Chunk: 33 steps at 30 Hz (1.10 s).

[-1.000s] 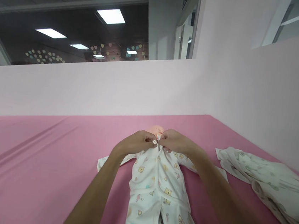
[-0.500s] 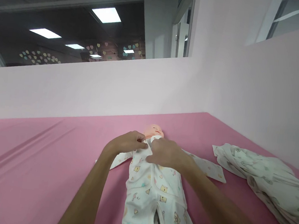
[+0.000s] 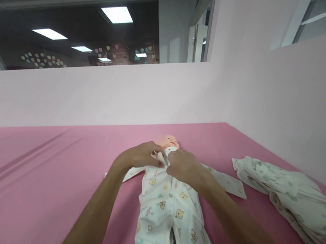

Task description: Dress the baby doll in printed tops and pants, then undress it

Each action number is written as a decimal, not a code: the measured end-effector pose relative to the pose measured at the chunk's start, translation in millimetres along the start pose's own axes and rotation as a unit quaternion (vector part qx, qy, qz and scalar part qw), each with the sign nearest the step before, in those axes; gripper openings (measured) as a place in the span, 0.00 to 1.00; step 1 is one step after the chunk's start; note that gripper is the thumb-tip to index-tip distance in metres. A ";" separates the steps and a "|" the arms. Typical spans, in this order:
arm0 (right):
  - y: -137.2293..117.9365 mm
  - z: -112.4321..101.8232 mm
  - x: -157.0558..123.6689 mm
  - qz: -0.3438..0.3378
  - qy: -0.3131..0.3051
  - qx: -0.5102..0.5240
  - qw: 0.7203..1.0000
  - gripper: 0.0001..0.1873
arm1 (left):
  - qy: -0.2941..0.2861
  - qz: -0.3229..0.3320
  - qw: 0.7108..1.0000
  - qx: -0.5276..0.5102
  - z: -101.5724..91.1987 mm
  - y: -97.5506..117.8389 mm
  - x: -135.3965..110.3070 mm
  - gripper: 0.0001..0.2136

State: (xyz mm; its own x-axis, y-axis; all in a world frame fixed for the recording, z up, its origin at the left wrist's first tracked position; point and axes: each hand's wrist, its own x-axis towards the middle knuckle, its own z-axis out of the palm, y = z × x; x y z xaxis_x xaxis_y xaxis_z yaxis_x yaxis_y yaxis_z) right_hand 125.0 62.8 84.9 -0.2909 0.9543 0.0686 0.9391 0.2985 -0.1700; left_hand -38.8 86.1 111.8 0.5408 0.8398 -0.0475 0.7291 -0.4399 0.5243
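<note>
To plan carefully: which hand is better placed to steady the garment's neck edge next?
Probably the left hand: its fingers hold an edge of the garment below the doll's head. The right hand is beside, but its grip is hidden.

Lies flat on a pink sheet [image 3: 56, 192], with the bare, pinkish head of a doll [image 3: 167, 141] at the far end. Covered below the head by a white romper [image 3: 158, 193] printed with small bears, sleeves [image 3: 229, 183] spread to both sides, bunched at the neck, gaping between the legs.
</note>
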 end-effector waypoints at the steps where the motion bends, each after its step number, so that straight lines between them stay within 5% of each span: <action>1: 1.4 -0.3 1.0 -0.014 -0.002 0.016 1.000 0.08 | -0.007 0.010 1.000 0.027 2.9 3.8 0.7 0.06; 6: 19.9 -11.8 2.4 -0.043 -0.057 0.218 0.973 0.18 | 0.000 0.016 0.989 0.150 13.3 14.6 3.5 0.07; 10: 30.8 -22.2 -1.7 -0.024 -0.041 0.342 0.939 0.17 | 0.002 0.025 0.994 0.106 7.8 16.0 0.6 0.07; 18: 44.0 -20.2 3.8 -0.073 -0.152 0.414 0.895 0.06 | -0.041 0.036 0.998 0.043 -1.6 12.4 -5.2 0.12; 27: 35.0 -26.6 -3.7 -0.056 -0.130 0.304 0.942 0.08 | -0.049 0.054 0.997 0.041 -0.9 8.4 -2.9 0.12; 33: 29.9 -22.6 -3.0 -0.035 -0.117 0.287 0.950 0.12 | -0.050 0.036 0.997 0.043 -0.5 10.9 -4.2 0.11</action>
State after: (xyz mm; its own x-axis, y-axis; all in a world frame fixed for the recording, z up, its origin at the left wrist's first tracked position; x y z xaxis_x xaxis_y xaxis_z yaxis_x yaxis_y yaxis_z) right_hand 158.1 68.5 101.8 -0.4445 0.8890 -0.1102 0.6819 0.2560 -0.6852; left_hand -33.4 78.0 118.1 0.6290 0.7712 -0.0984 0.7175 -0.5271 0.4554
